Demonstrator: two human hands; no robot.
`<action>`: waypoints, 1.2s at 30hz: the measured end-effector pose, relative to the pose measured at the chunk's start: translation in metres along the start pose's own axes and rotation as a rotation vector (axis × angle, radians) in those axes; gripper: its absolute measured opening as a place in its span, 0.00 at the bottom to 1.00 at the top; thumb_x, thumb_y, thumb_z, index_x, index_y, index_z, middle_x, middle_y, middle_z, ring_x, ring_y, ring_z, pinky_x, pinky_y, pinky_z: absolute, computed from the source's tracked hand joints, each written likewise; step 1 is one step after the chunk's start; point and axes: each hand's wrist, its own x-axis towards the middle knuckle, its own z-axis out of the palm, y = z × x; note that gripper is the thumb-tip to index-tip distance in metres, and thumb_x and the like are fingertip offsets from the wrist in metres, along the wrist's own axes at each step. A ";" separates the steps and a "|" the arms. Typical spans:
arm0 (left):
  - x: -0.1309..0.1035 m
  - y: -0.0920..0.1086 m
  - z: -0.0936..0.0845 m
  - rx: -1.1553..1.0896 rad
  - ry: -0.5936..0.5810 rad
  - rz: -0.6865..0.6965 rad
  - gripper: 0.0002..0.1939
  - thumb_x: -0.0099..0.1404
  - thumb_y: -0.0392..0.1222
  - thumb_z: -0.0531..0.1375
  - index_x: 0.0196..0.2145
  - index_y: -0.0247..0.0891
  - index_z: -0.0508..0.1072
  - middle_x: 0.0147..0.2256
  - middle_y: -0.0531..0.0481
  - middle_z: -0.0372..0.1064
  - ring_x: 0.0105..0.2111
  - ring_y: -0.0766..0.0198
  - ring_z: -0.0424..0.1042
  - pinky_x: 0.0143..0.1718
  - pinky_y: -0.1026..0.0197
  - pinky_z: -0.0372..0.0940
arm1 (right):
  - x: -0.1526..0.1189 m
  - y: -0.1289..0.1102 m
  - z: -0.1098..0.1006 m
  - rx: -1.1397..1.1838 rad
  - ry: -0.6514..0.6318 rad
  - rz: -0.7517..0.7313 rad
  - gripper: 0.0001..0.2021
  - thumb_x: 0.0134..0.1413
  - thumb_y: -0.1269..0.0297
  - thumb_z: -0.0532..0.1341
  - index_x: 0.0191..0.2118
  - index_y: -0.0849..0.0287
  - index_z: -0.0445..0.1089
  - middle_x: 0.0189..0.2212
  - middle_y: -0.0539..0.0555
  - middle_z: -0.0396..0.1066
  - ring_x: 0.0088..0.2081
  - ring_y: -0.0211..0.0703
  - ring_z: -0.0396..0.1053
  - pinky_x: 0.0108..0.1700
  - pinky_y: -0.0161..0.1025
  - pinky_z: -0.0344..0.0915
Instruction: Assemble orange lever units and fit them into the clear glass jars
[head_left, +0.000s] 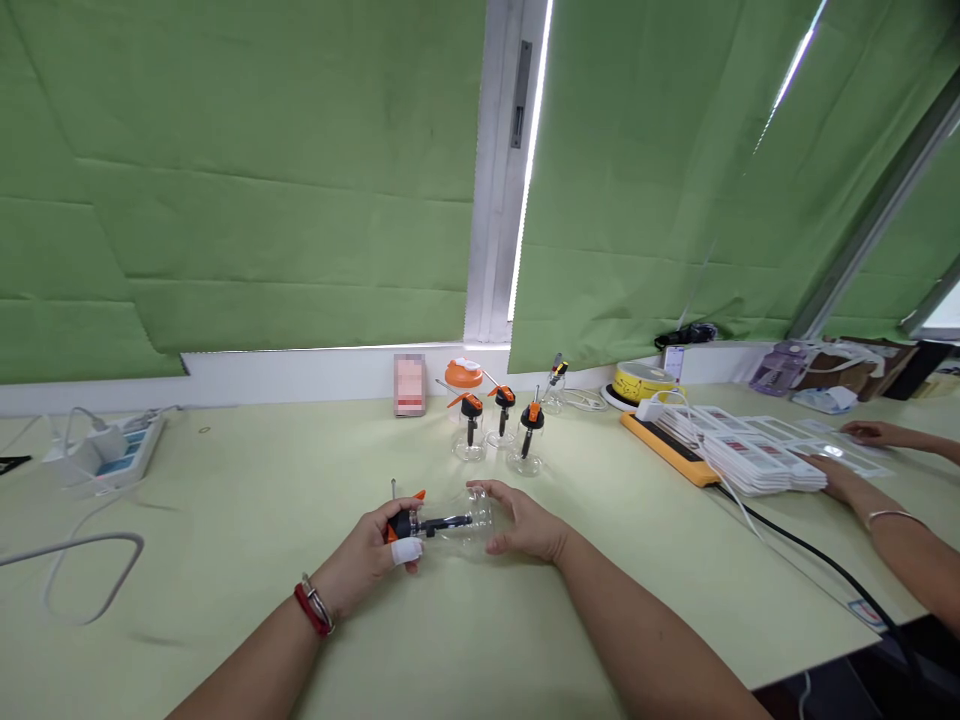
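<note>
Low over the table, a clear glass bottle (450, 522) lies on its side between my hands. A dark tube (448, 524) runs inside it. My left hand (375, 550) is closed on the bottle's black-and-orange top (401, 524); its thumb has a white wrap. Around the rounded glass base curve the fingers and thumb of my right hand (529, 522). Behind it stand similar bottles with black-and-orange tops: one at the left (469, 428), one in the middle (503, 415) and one at the right (530, 438).
A phone (409, 385) leans at the wall by an orange-lidded container (463, 375). A power strip (124, 452) with cables lies left. To the right are an orange-edged strip (667, 450), stacked white cards (765, 460), a yellow round tin (643, 382) and another person's hands (836, 475).
</note>
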 end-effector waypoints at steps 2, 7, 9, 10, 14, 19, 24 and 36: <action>0.000 0.002 0.000 0.017 0.001 0.000 0.29 0.54 0.47 0.62 0.52 0.37 0.64 0.25 0.55 0.69 0.28 0.62 0.68 0.37 0.59 0.62 | 0.000 0.000 0.000 0.015 -0.003 -0.003 0.40 0.33 0.55 0.72 0.56 0.56 0.61 0.60 0.59 0.54 0.61 0.54 0.50 0.62 0.51 0.44; -0.001 0.006 0.002 0.036 0.004 -0.017 0.30 0.53 0.47 0.63 0.52 0.36 0.64 0.24 0.54 0.69 0.28 0.61 0.68 0.37 0.59 0.61 | 0.001 0.003 0.000 0.090 -0.016 -0.011 0.38 0.35 0.53 0.71 0.55 0.56 0.63 0.61 0.58 0.53 0.62 0.53 0.50 0.63 0.50 0.43; -0.001 0.006 0.002 0.034 0.004 -0.020 0.31 0.52 0.46 0.64 0.53 0.36 0.64 0.24 0.54 0.69 0.27 0.62 0.68 0.36 0.59 0.61 | 0.001 0.004 0.000 0.113 -0.020 -0.005 0.36 0.36 0.51 0.70 0.54 0.57 0.65 0.61 0.59 0.53 0.61 0.54 0.50 0.62 0.51 0.43; -0.001 0.006 0.002 0.034 0.005 -0.018 0.31 0.52 0.46 0.64 0.52 0.36 0.64 0.25 0.54 0.69 0.28 0.62 0.68 0.36 0.59 0.62 | 0.002 0.004 0.000 0.123 -0.023 -0.002 0.35 0.36 0.50 0.70 0.53 0.57 0.66 0.61 0.59 0.53 0.61 0.54 0.51 0.62 0.51 0.43; -0.001 0.003 0.002 0.036 0.005 -0.019 0.30 0.52 0.46 0.64 0.52 0.37 0.64 0.26 0.54 0.69 0.28 0.61 0.69 0.37 0.58 0.62 | 0.002 0.001 0.002 0.178 -0.018 0.010 0.27 0.40 0.48 0.68 0.46 0.58 0.72 0.59 0.59 0.55 0.60 0.55 0.53 0.61 0.50 0.45; -0.001 0.003 0.002 0.034 -0.001 -0.030 0.30 0.52 0.45 0.64 0.52 0.37 0.63 0.26 0.54 0.68 0.28 0.61 0.69 0.37 0.58 0.62 | 0.002 -0.006 0.005 0.226 -0.025 0.015 0.23 0.46 0.48 0.63 0.44 0.59 0.73 0.55 0.58 0.60 0.56 0.54 0.58 0.58 0.49 0.52; -0.001 0.005 0.003 0.018 -0.004 -0.032 0.30 0.51 0.43 0.64 0.52 0.36 0.64 0.26 0.54 0.68 0.27 0.62 0.68 0.36 0.59 0.62 | 0.003 -0.009 0.007 0.163 0.023 0.015 0.22 0.51 0.48 0.59 0.45 0.57 0.73 0.49 0.56 0.66 0.52 0.53 0.62 0.57 0.48 0.53; 0.000 0.002 0.002 0.001 0.006 -0.016 0.29 0.52 0.45 0.64 0.50 0.37 0.65 0.29 0.53 0.69 0.28 0.63 0.68 0.36 0.59 0.63 | 0.000 0.003 0.002 0.209 -0.027 0.008 0.40 0.46 0.45 0.63 0.63 0.49 0.50 0.61 0.58 0.52 0.62 0.52 0.47 0.60 0.51 0.45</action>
